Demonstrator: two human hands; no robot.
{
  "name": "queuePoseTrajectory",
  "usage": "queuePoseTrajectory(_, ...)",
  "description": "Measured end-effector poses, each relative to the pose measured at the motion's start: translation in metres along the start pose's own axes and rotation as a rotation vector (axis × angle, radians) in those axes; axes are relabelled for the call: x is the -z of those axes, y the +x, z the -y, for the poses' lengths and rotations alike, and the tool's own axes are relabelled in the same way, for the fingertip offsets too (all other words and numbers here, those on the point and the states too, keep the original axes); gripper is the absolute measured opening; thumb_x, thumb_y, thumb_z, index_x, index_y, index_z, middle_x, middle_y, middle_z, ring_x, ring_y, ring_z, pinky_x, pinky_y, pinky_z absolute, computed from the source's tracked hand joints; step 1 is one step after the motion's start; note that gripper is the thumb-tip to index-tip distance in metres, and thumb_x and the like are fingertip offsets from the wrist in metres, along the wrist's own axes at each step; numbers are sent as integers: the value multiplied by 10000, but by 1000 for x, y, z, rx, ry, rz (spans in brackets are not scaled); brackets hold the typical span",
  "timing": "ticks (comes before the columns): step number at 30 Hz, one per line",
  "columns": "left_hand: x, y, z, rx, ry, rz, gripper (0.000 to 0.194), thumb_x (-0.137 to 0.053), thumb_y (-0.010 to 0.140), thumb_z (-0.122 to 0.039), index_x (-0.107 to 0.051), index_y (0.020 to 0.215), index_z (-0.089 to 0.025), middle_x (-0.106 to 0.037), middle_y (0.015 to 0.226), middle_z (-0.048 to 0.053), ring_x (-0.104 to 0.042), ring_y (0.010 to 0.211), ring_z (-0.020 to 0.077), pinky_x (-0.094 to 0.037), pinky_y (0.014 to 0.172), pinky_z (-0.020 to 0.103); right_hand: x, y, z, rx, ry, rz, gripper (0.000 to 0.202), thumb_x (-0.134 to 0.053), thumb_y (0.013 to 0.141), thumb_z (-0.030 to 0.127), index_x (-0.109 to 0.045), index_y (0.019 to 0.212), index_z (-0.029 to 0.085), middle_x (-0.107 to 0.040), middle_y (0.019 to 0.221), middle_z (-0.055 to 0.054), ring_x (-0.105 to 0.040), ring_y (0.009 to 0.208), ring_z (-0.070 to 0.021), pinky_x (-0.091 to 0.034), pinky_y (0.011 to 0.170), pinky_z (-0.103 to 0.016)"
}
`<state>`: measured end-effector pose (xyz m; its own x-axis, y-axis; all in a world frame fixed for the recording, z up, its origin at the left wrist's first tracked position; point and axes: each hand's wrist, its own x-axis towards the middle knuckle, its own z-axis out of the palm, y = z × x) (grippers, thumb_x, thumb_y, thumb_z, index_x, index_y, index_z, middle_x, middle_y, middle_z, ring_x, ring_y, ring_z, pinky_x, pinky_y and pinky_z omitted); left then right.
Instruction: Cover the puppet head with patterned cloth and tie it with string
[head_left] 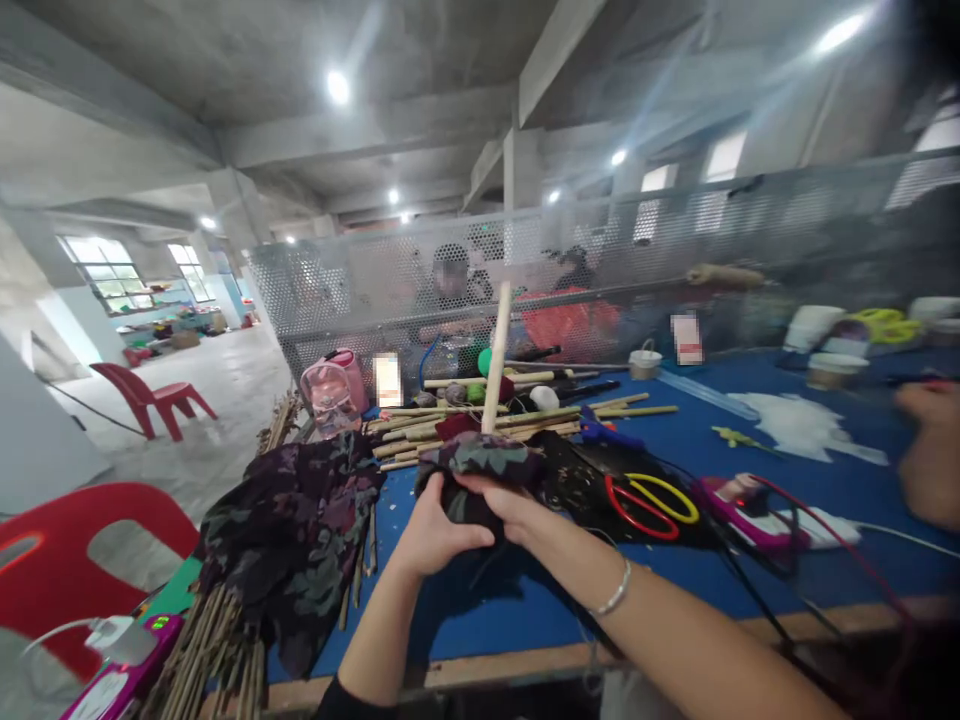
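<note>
Both of my hands are on a bundle of dark camouflage cloth (484, 458) above the blue table. A pale wooden stick (496, 360) rises upright from the top of this bundle. My left hand (439, 530) grips the cloth from the left side, its thumb pointing right and its other fingers partly hidden. From the right, my right hand (510, 505) holds the same cloth, with its fingertips tucked into the folds. Scissors (652, 505) with red and yellow handles lie to the right on black cloth. A second camouflage cloth (292, 530) is spread on the left.
Sticks (420, 425) and yarn balls lie behind my hands. A pink bag (334, 390) stands at the back left. Power strips (780, 525), cables and stick bundles (210, 640) flank me. Another person's hand (930, 450) shows at the right. A perforated metal screen (360, 290) borders the table.
</note>
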<state>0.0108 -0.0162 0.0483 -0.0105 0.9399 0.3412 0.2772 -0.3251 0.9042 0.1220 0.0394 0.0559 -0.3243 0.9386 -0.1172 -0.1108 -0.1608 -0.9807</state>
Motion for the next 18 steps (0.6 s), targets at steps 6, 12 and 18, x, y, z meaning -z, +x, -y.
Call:
queuePoseTrajectory(6, -28, -19, -5, 83, 162, -244, 418, -712, 622, -326, -527, 946, -137, -616, 850, 47, -580, 777, 192, -468, 716, 305, 2, -9, 0, -142, 58, -41, 79, -668, 589, 212, -671, 607, 136, -704, 662, -46, -643, 639, -177, -505, 616, -276)
queuePoseTrajectory(12, -26, -37, 8, 188, -4, 34, 539, -743, 605, -337, -576, 1065, -113, -661, 1040, 111, -598, 974, 257, -461, 863, 364, 11, -31, -19, -125, -42, 6, 154, -712, 497, 160, -701, 650, 147, -716, 740, -30, -624, 683, -171, -486, 644, -268)
queuePoseTrajectory(18, 1, -18, -8, 170, -39, 411, 515, -776, 567, -304, -666, 1058, -197, -689, 1060, 48, -582, 1057, 273, -379, 1007, 430, 11, -41, -8, -114, -120, 25, 151, -690, 550, 214, -714, 688, 158, -720, 783, -59, -630, 731, -222, -488, 659, -316)
